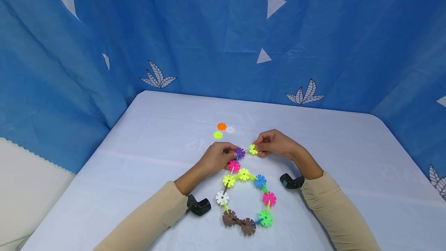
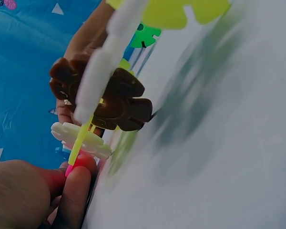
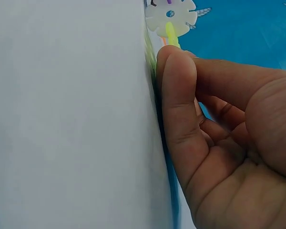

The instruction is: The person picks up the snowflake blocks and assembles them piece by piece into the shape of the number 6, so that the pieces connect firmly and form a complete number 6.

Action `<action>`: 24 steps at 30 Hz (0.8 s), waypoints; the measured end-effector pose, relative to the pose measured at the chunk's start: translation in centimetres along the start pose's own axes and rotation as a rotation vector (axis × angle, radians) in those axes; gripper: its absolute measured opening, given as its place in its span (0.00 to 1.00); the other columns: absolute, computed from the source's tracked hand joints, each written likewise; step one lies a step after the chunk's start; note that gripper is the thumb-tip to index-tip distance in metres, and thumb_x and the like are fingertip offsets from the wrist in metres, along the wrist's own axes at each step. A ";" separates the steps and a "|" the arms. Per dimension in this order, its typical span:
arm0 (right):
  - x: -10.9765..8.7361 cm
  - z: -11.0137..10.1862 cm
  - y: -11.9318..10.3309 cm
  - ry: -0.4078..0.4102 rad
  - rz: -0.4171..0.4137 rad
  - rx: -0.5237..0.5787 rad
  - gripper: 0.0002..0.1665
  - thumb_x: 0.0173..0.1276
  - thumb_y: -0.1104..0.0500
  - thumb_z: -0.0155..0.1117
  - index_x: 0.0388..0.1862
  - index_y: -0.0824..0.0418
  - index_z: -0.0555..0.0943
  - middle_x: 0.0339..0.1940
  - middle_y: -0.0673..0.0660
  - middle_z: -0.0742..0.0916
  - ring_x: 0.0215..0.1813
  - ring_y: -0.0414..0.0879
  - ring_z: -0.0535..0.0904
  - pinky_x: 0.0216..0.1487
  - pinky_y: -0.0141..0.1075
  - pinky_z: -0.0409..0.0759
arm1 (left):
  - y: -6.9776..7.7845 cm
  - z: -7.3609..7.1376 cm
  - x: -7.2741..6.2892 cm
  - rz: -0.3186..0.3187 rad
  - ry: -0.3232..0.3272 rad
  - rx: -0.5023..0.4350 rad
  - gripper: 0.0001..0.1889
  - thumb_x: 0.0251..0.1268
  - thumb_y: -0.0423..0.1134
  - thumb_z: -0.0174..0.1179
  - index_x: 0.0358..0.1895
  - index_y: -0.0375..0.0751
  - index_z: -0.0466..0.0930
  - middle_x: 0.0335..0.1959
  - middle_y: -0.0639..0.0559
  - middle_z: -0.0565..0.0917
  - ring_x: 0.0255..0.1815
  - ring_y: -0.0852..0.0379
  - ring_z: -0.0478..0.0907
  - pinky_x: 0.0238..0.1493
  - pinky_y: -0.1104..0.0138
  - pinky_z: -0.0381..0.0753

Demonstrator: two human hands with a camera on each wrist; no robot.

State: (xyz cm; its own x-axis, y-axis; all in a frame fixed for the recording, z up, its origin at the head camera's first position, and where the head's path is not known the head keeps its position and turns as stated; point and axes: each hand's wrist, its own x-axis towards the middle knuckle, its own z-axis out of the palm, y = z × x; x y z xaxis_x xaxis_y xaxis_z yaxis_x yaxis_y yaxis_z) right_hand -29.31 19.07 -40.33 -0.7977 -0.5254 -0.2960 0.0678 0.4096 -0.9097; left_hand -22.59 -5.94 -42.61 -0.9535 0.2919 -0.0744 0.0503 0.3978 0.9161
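Note:
Notched plastic snowflake discs are slotted together into a ring with a short branch at its far side. My left hand (image 1: 216,159) pinches the branch around the purple disc (image 1: 240,152) and the pink disc (image 1: 234,165). Between thumb and finger, my right hand (image 1: 275,143) grips a yellow-green disc (image 1: 253,149) at the branch's end. A white disc (image 3: 168,18) links it to the purple one and faces the right wrist camera. Brown discs (image 1: 248,226) form the ring's near side. In the left wrist view a brown disc (image 2: 124,102) partly hides the fingers behind it.
Three loose discs lie beyond the hands: orange (image 1: 221,126), white (image 1: 230,129) and yellow-green (image 1: 218,135). Black wrist devices (image 1: 198,205) sit at both cuffs. A white cloth covers the table (image 1: 167,127), and a blue curtain (image 1: 209,42) hangs behind it.

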 end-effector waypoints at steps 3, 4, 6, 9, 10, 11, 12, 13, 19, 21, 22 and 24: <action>-0.1 0.1 -0.1 0.005 0.001 0.010 0.06 0.71 0.67 0.66 0.42 0.71 0.84 0.33 0.61 0.87 0.32 0.46 0.85 0.42 0.37 0.86 | 0.0 0.1 0.0 -0.017 0.005 -0.009 0.12 0.72 0.33 0.63 0.55 0.38 0.85 0.34 0.52 0.82 0.24 0.60 0.77 0.26 0.66 0.82; -0.1 0.1 0.0 0.006 0.001 0.014 0.06 0.71 0.67 0.66 0.42 0.71 0.84 0.33 0.61 0.87 0.32 0.46 0.85 0.42 0.37 0.86 | 0.0 0.1 0.0 -0.023 0.006 -0.013 0.12 0.72 0.33 0.63 0.55 0.38 0.85 0.34 0.52 0.82 0.25 0.60 0.77 0.26 0.66 0.82; -0.1 0.1 0.0 0.007 -0.003 0.020 0.06 0.72 0.67 0.65 0.43 0.72 0.84 0.34 0.61 0.87 0.32 0.46 0.85 0.42 0.37 0.86 | 0.0 0.1 0.1 -0.034 0.007 -0.016 0.12 0.71 0.33 0.63 0.55 0.37 0.85 0.34 0.52 0.82 0.25 0.60 0.77 0.26 0.66 0.82; 0.0 0.1 0.2 0.007 -0.011 0.030 0.06 0.72 0.68 0.65 0.43 0.72 0.84 0.34 0.61 0.87 0.32 0.46 0.84 0.42 0.37 0.86 | 0.0 0.1 0.1 -0.047 0.009 -0.010 0.12 0.71 0.33 0.64 0.54 0.38 0.86 0.34 0.52 0.82 0.24 0.60 0.76 0.25 0.67 0.81; 0.0 0.1 0.2 0.006 -0.013 0.032 0.06 0.72 0.68 0.65 0.43 0.72 0.84 0.34 0.61 0.87 0.32 0.45 0.84 0.42 0.37 0.86 | 0.0 0.1 0.2 -0.053 0.010 -0.011 0.11 0.71 0.33 0.64 0.53 0.38 0.86 0.33 0.52 0.82 0.24 0.60 0.76 0.25 0.68 0.81; 0.0 0.1 0.2 0.005 -0.015 0.034 0.06 0.72 0.68 0.65 0.43 0.72 0.84 0.34 0.61 0.87 0.32 0.45 0.84 0.41 0.37 0.86 | 0.0 0.1 0.2 -0.059 0.010 -0.009 0.11 0.71 0.33 0.64 0.53 0.38 0.87 0.33 0.52 0.82 0.24 0.60 0.76 0.24 0.68 0.80; 0.0 0.1 0.2 0.004 -0.016 0.037 0.06 0.72 0.68 0.65 0.43 0.72 0.84 0.34 0.61 0.87 0.32 0.45 0.84 0.41 0.37 0.86 | 0.0 0.1 0.2 -0.062 0.010 -0.007 0.11 0.70 0.33 0.64 0.53 0.38 0.87 0.33 0.52 0.82 0.24 0.61 0.76 0.24 0.69 0.80; 0.0 0.1 0.2 0.004 -0.017 0.038 0.06 0.72 0.68 0.65 0.43 0.72 0.84 0.34 0.61 0.87 0.31 0.45 0.84 0.41 0.36 0.86 | 0.0 0.1 0.2 -0.066 0.011 -0.008 0.11 0.70 0.33 0.65 0.52 0.39 0.87 0.33 0.52 0.83 0.24 0.61 0.75 0.24 0.69 0.79; 0.2 0.2 0.3 0.003 -0.024 0.025 0.05 0.72 0.69 0.65 0.42 0.71 0.84 0.34 0.61 0.86 0.32 0.46 0.84 0.41 0.36 0.86 | 0.1 0.2 0.2 -0.082 0.020 -0.024 0.10 0.69 0.32 0.66 0.50 0.38 0.88 0.32 0.51 0.83 0.24 0.61 0.75 0.24 0.69 0.79; 0.2 0.3 0.3 0.005 -0.026 0.020 0.05 0.72 0.69 0.64 0.42 0.71 0.84 0.34 0.60 0.86 0.32 0.46 0.83 0.41 0.36 0.86 | 0.1 0.2 0.2 -0.086 0.023 -0.030 0.09 0.68 0.32 0.66 0.50 0.38 0.88 0.32 0.51 0.83 0.24 0.61 0.75 0.24 0.69 0.79; 0.2 0.3 0.3 0.007 -0.027 0.020 0.05 0.72 0.69 0.64 0.42 0.71 0.84 0.34 0.60 0.86 0.32 0.46 0.83 0.41 0.36 0.85 | 0.1 0.2 0.2 -0.086 0.023 -0.032 0.09 0.68 0.32 0.66 0.49 0.38 0.88 0.32 0.51 0.83 0.24 0.61 0.75 0.24 0.70 0.79; 0.2 0.3 0.3 0.009 -0.028 0.026 0.05 0.71 0.70 0.64 0.42 0.72 0.84 0.34 0.60 0.86 0.31 0.46 0.83 0.40 0.36 0.85 | 0.1 0.2 0.2 -0.078 0.021 -0.045 0.09 0.68 0.31 0.66 0.49 0.38 0.88 0.32 0.51 0.83 0.23 0.62 0.75 0.23 0.70 0.79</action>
State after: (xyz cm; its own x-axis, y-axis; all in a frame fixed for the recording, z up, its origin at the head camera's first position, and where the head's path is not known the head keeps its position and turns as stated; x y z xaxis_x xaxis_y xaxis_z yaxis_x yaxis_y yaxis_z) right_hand -29.23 18.86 -40.77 -0.8047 -0.5299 -0.2677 0.0604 0.3755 -0.9248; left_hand -22.72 -5.65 -42.59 -0.9601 0.2433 -0.1381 -0.0369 0.3789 0.9247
